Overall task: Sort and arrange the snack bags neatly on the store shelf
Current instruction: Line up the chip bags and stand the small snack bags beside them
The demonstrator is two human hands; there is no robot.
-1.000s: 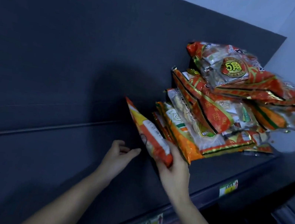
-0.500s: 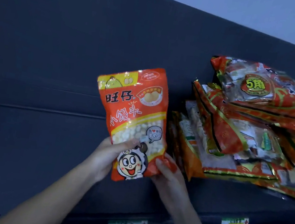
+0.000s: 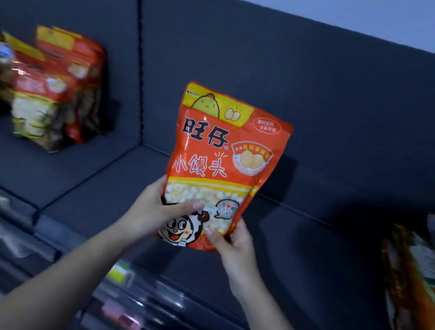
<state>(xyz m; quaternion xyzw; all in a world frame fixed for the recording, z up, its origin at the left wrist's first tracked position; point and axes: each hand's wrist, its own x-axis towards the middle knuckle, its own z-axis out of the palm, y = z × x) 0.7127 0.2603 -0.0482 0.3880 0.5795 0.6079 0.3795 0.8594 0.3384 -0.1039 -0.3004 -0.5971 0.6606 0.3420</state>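
Gripping orange snack bag point(image 3: 223, 160): left hand point(image 3: 153, 211), right hand point(image 3: 232, 242), over dark shelf point(image 3: 297, 250) below pale wall point(image 3: 324, 1).

An orange plastic snack pouch point(image 3: 220, 159) was held upright over the middle of the dark grey shelf point(image 3: 91, 187), left hand point(image 3: 151, 211) and right hand point(image 3: 232, 242) at its lower corners. Red-and-yellow upright bags point(image 3: 50, 90) stood far left. A heap of orange foil packets point(image 3: 427, 280) lay far right.

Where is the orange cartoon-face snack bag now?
Head view, centre: the orange snack bag, gripped at its bottom by left hand and right hand, above the dark shelf.
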